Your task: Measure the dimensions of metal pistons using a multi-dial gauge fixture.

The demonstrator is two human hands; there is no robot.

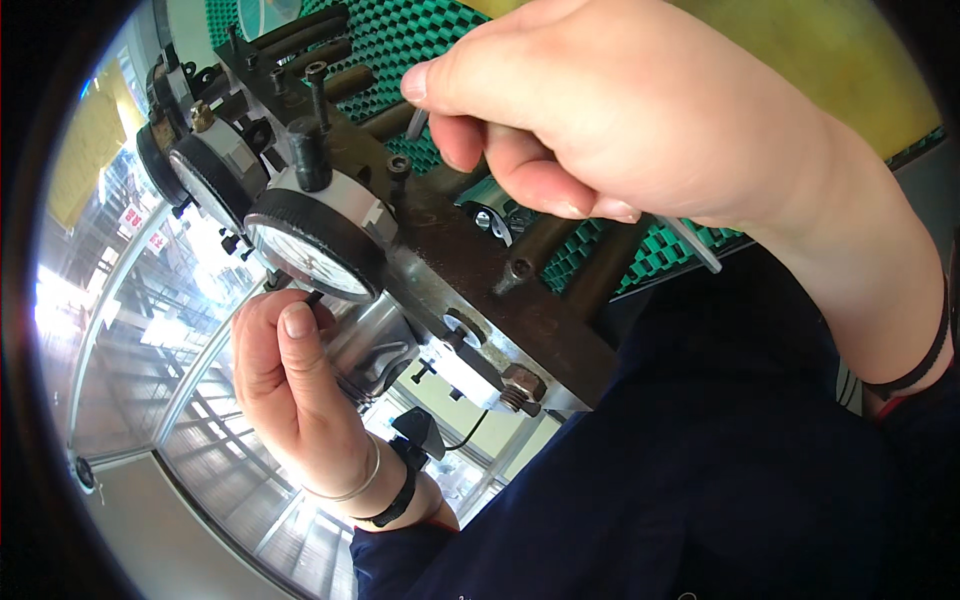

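A dark steel fixture bar [520, 320] runs diagonally across the view, with dial gauges mounted along its left side. My right hand [590, 120] is above the bar, its fingers closed around a thin metal hex key [690, 243]. A short end of the key shows by the thumb, near a socket-head screw [399, 167] but apart from it. My left hand [290, 370] is under the nearest dial gauge [315, 250], thumb and forefinger pinched at a small dark piece [314, 298] by its lower rim. What that piece is, the fingers mostly hide.
Two more dial gauges [205, 180] sit farther along. Tall screws [318, 90] stand up from the bar. Dark round rods [610, 265] extend right over a green textured mat [400, 35]. A hex bolt [522, 385] juts from the near end. A yellow surface [810, 60] lies beyond.
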